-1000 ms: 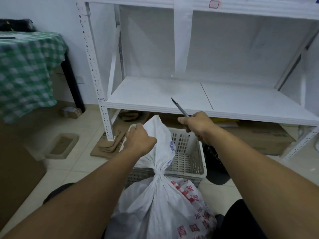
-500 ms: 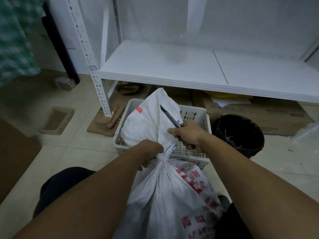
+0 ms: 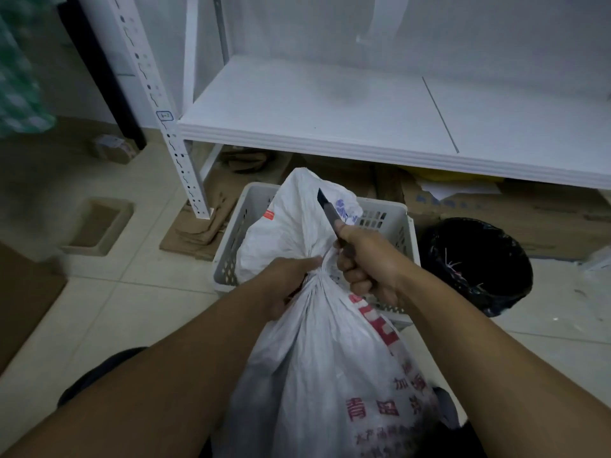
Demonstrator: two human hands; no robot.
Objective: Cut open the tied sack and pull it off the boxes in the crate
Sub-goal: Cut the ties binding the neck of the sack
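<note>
The sack (image 3: 317, 342) is showing up white, with red lettering running down its lower right and a blue mark up top. The crate (image 3: 238, 233) is looking pale grey, the knife (image 3: 327, 208) dark, the bin (image 3: 479, 259) at right black, the cloth (image 3: 16, 77) at upper left green-checked.

Tied white sack (image 3: 317, 352) before crate (image 3: 393, 223)

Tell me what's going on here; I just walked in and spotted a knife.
A person is working on a tied white sack. The left hand grips its neck; the right hand holds a knife, blade up, beside the knot. The sack is not yet cut, and a white crate stands behind it.
</note>
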